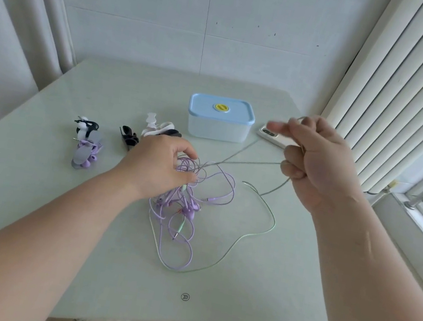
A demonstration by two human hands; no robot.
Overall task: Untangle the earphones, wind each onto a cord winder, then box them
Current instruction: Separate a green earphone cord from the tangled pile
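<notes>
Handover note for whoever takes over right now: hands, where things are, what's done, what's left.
Left hand grips the purple tangle on the table. Right hand, raised, grips a pale cord that runs out of the tangle.
Box at the back, lid on; spare winders to its left.
Done: wound earphones lie at far left.
Left: free the pale cord, separate the rest, wind each, open the box, put everything in.
</notes>
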